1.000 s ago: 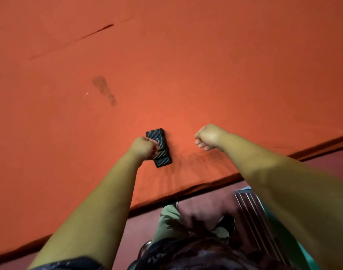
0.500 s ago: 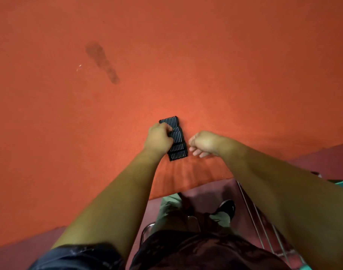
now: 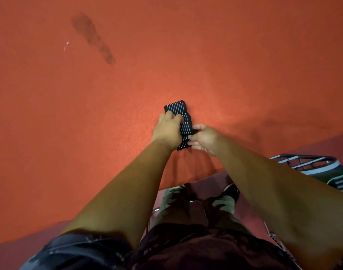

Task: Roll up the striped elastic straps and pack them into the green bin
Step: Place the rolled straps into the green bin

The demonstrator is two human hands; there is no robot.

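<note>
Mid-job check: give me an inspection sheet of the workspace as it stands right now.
Surface: orange table, dark stain at far left.
Job's things: rolled straps in a row near the table's edge.
Clutter: white speck.
Grips: left hand and right hand both hold the rolls.
Cables: nothing seen.
Surroundings: metal rack at right; legs below the table's edge.
</note>
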